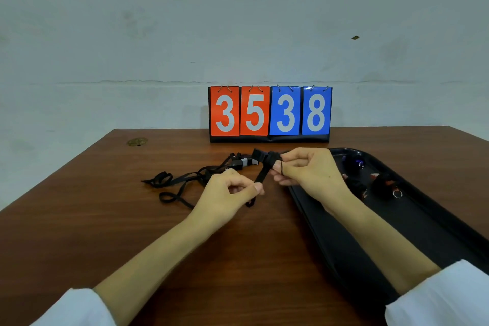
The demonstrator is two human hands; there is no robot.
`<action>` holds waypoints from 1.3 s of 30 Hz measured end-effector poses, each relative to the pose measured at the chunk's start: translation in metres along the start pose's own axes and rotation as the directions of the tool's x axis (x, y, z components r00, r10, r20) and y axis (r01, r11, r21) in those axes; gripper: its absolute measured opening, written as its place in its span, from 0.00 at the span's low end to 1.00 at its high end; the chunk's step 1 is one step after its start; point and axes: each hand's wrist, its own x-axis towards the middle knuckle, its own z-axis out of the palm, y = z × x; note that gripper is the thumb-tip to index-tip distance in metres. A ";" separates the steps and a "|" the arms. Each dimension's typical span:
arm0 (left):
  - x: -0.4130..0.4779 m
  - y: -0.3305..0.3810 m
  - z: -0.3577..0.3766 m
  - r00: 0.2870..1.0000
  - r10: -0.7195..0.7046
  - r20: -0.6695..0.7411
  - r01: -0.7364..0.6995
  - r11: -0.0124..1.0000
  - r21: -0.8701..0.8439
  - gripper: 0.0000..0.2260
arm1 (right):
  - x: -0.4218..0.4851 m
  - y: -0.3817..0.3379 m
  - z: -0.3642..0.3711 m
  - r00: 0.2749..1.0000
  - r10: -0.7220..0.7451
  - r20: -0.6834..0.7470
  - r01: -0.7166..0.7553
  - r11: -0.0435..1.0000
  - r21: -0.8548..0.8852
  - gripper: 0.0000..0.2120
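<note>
Left hand (227,190) pinching the strap (262,173) between thumb and forefinger, other fingers curling in. Right hand (309,169) pinching the knotted bunch at the strap's upper end, fingertips clamping on it, with a thin cord looping down by the thumb. The hands are sitting near each other over the worktop (238,259), and the strap is running slanted between them. Forearms bare, white sleeves showing at the bottom edge.

The rest of the strap is trailing left from the bunch and lying in loose loops on the worktop. A black clip (242,162) with a grey band is sitting in it just behind the left hand.

Tray (344,246) lying right of the hands, right forearm crossing over it. Small dark bits (381,182) and metal rings are lying in its far part, too small to identify.

Scoreboard (270,114) standing at the worktop's far edge, reading 3 5 on red cards and 3 8 on blue.
</note>
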 end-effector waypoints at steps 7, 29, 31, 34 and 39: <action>-0.005 0.015 -0.001 0.992 0.079 -0.096 -0.088 0.992 -0.093 0.07 | -0.002 0.007 0.005 0.999 -0.052 -0.016 0.046 0.968 -0.248 0.06; 0.002 0.007 -0.009 0.999 0.018 0.033 -0.019 0.999 0.032 0.05 | -0.009 0.005 0.010 0.962 -0.064 0.264 0.152 0.931 -0.331 0.08; 0.003 0.008 -0.012 0.995 -0.038 0.091 0.041 0.999 -0.031 0.04 | -0.010 0.006 0.014 0.965 -0.113 0.238 0.200 0.900 -0.386 0.13; 0.005 0.009 -0.015 0.969 -0.141 0.203 0.174 0.973 -0.152 0.04 | -0.013 0.003 0.014 0.945 -0.190 0.264 0.294 0.846 -0.445 0.24; 0.009 0.007 -0.019 0.927 -0.189 0.324 0.267 0.938 -0.219 0.04 | -0.016 -0.001 0.013 0.934 -0.191 0.300 0.316 0.834 -0.453 0.15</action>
